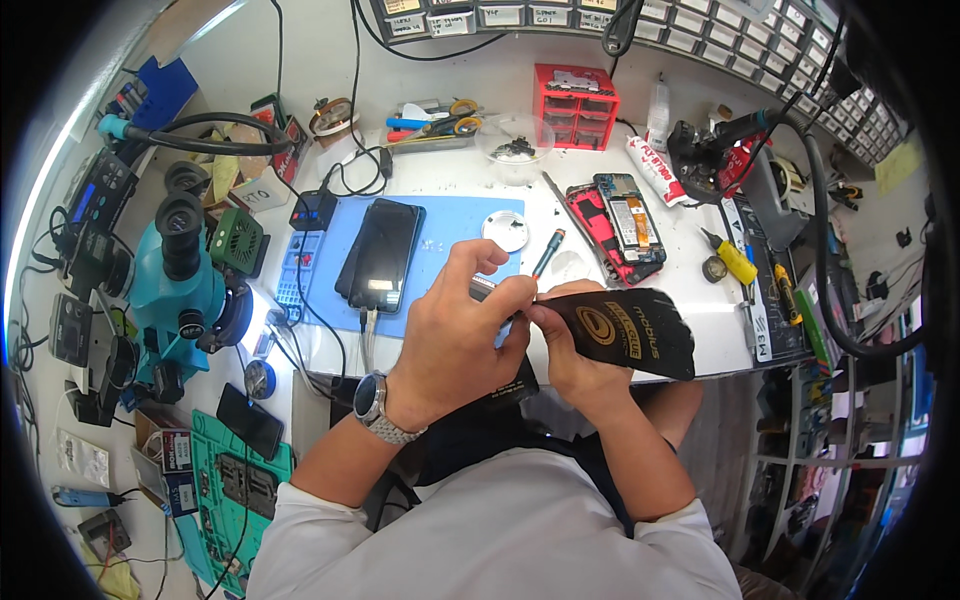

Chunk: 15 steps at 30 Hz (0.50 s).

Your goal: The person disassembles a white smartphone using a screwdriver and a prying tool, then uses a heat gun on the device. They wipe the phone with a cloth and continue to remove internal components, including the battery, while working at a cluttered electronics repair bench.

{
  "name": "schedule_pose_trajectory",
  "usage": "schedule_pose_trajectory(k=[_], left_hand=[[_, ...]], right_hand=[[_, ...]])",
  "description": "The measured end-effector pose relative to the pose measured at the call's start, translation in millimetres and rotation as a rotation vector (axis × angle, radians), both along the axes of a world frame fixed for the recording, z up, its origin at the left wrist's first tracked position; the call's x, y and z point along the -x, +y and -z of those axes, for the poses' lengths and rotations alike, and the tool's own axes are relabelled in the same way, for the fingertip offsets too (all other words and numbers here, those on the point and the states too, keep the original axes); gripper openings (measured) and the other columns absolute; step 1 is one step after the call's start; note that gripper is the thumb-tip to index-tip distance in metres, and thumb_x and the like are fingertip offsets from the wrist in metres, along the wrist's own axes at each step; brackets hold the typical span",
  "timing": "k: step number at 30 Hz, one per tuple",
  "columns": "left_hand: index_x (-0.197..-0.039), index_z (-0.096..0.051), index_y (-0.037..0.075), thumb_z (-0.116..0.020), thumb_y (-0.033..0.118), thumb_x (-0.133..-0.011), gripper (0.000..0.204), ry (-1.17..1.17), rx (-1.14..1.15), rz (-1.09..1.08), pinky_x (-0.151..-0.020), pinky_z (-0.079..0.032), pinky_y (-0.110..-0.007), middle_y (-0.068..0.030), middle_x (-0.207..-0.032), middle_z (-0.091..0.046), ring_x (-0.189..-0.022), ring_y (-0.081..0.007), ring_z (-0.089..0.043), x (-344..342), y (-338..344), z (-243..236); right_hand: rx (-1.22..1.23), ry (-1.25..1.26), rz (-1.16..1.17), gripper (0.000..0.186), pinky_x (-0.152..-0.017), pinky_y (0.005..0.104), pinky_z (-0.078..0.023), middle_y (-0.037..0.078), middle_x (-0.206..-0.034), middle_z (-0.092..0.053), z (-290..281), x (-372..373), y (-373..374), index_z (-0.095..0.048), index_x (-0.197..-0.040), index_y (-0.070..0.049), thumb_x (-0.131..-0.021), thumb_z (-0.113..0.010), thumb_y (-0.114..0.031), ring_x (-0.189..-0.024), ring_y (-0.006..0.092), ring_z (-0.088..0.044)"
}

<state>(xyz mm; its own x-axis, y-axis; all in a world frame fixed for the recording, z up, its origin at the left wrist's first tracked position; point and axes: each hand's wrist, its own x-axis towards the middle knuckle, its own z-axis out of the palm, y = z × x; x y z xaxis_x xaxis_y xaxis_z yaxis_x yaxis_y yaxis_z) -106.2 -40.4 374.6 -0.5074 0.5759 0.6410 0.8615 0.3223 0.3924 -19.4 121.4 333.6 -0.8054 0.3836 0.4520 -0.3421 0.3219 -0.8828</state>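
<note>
My right hand [583,372] grips a flat black panel with gold printing [640,335], about phone-sized, holding it tilted over the desk's front edge. At the panel's left end, the bent fingers of my left hand [455,325] come close to my right thumb, closed in a pinch. What the left fingertips hold is hidden; a small grey piece [482,287] shows between them. Below my left hand, another black piece with small gold print [510,388] is partly covered. Just beyond my hands lies a teal-handled screwdriver [548,255].
On a blue mat [432,235] lies a dark phone [385,250] with cables attached. An opened phone [630,215] and a red frame [595,225] lie to the right. A teal microscope [180,270] stands left. A yellow bottle [735,260] and red drawers [574,108] are farther off.
</note>
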Motion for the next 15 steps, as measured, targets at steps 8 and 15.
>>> schedule_pose_trajectory(k=[8,15], left_hand=[[-0.146,-0.050,0.011,-0.092,0.006,-0.078,0.080,-0.018,-0.206,0.065,-0.076,-0.063,-0.047,-0.0177,-0.132,-0.067,-0.108,-0.0414,-0.076,2.1,12.5,24.2],[-0.150,-0.041,0.008,-0.098,0.008,-0.079,0.091,0.000,-0.114,0.023,-0.078,-0.066,-0.043,-0.0137,-0.129,-0.078,-0.099,-0.0378,-0.082,-4.1,23.7,28.2]], right_hand=[[-0.184,0.112,0.033,0.018,-0.078,0.0318,-0.060,0.013,-0.098,-0.078,-1.4,-4.2,13.4,-0.078,-0.106,0.001,-0.092,-0.081,0.013,-0.085,0.0237,-0.077],[-0.324,0.206,0.045,0.034,-0.082,0.0374,-0.059,0.013,-0.101,-0.078,-10.4,-8.5,27.7,-0.078,-0.109,-0.001,-0.077,-0.082,0.010,-0.090,0.0307,-0.075]])
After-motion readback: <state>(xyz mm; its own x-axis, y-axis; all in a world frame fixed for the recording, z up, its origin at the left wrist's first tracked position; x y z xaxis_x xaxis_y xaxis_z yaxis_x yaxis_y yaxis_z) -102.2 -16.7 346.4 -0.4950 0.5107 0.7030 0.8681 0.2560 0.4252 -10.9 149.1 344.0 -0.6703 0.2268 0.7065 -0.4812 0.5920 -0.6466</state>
